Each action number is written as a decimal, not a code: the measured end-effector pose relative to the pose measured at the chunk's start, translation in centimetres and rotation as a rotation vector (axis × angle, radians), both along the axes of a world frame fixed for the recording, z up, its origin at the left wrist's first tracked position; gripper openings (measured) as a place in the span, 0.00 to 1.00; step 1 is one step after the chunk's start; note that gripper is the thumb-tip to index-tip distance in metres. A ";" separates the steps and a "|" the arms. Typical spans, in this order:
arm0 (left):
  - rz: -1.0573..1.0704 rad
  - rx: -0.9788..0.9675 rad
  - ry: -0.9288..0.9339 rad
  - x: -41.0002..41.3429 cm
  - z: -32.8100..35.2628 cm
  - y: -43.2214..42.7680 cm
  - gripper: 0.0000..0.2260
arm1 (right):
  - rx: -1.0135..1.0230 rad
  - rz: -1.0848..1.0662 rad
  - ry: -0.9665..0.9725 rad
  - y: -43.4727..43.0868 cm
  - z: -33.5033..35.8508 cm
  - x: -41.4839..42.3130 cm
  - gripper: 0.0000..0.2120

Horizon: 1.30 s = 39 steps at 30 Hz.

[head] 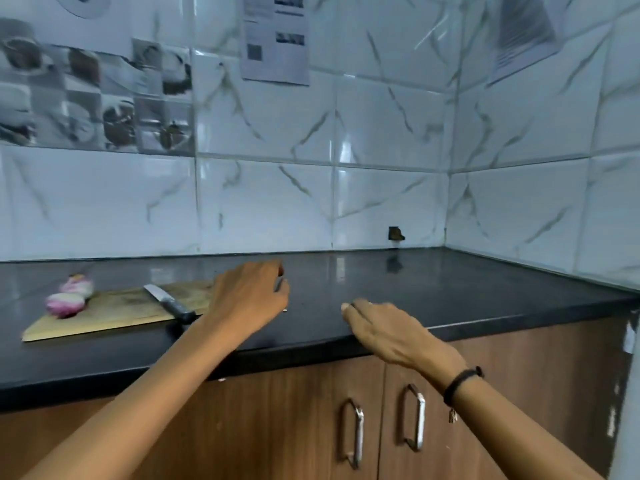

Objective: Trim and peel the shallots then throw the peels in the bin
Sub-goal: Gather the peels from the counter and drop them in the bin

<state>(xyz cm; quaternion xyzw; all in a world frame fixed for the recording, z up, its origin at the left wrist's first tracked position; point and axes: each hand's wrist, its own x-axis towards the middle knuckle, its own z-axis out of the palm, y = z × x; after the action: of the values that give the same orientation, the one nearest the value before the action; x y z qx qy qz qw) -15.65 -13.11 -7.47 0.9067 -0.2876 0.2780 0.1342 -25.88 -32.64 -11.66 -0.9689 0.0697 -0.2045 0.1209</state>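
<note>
Left hand (249, 296) curling, contents unclear | right hand (391, 332) lying flat, empty | best sweeping bench (450, 289) edgeward into palm, avoiding knife (169, 303) left of left hand

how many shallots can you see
2. One shallot lies on the cutting board's left end; the other sits just behind it, at the board's far edge. Blur could hide more.
</note>
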 end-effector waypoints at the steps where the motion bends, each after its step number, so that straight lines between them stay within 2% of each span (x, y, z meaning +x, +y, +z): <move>1: 0.034 0.012 -0.003 0.8 -0.1 1.1 0.11 | -0.070 0.016 0.073 0.8 -0.3 0.5 0.24; 3: 0.085 0.035 -0.002 2.0 -0.2 3.0 0.10 | -0.102 0.022 0.156 2.1 -0.5 1.6 0.17; 4: 0.097 0.048 0.001 2.4 -0.4 3.6 0.10 | -0.075 0.047 0.169 2.9 -0.3 2.1 0.16; 8: 0.107 0.096 0.001 3.4 -1.7 4.8 0.13 | 0.046 0.236 0.288 4.5 1.4 3.5 0.26; 10: 0.115 0.121 -0.025 3.9 -2.6 4.6 0.13 | 0.094 0.335 0.302 5.0 1.9 3.9 0.26; 13: 0.133 0.147 -0.070 4.1 -3.0 4.4 0.11 | -0.085 0.453 0.354 6.0 1.3 4.6 0.25; 15: 0.149 0.172 -0.113 4.2 -3.1 4.2 0.11 | -0.125 0.470 0.391 6.3 0.9 5.4 0.25; 17: 0.172 0.188 -0.147 4.4 -3.4 4.1 0.13 | -0.125 0.462 0.424 6.1 1.1 6.3 0.25; 21: 0.152 0.109 -0.082 4.7 -3.7 4.4 0.15 | -0.179 0.348 0.430 5.6 1.7 8.6 0.27; 26: 0.143 0.122 -0.140 5.0 -3.7 4.3 0.15 | -0.175 0.444 0.433 7.5 1.7 11.1 0.27; 31: 0.127 0.098 -0.127 5.2 -3.6 4.2 0.18 | -0.178 0.402 0.442 7.8 1.8 13.8 0.27; 39: 0.077 0.026 -0.095 5.7 -3.9 4.6 0.19 | -0.195 0.130 0.481 7.0 2.6 13.4 0.30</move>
<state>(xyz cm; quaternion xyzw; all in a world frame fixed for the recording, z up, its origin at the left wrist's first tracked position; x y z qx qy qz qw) -9.93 -8.55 -11.33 0.9044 -0.2621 0.3222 0.0978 -12.47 -25.69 -9.05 -0.9991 0.0141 0.0343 0.0198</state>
